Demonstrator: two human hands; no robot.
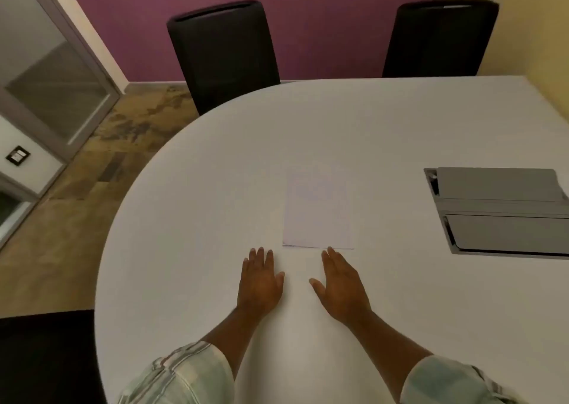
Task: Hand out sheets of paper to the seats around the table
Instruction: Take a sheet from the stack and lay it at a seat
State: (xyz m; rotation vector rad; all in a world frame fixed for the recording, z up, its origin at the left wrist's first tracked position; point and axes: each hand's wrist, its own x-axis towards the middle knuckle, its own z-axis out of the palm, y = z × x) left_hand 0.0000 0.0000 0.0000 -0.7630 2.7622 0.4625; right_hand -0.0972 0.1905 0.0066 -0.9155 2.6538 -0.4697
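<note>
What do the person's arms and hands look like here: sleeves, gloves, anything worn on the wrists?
Both hands are bare: no gloves, rings or watch show on the left hand or the right hand. The forearms are uncovered. Each arm has a pale, whitish sleeve with faint grey stripes, pushed up near the elbow: left sleeve, right sleeve.

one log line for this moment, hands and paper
left hand: open, flat on table | right hand: open, fingers at paper stack's near edge | paper stack: undistributed | chairs: none has paper
</note>
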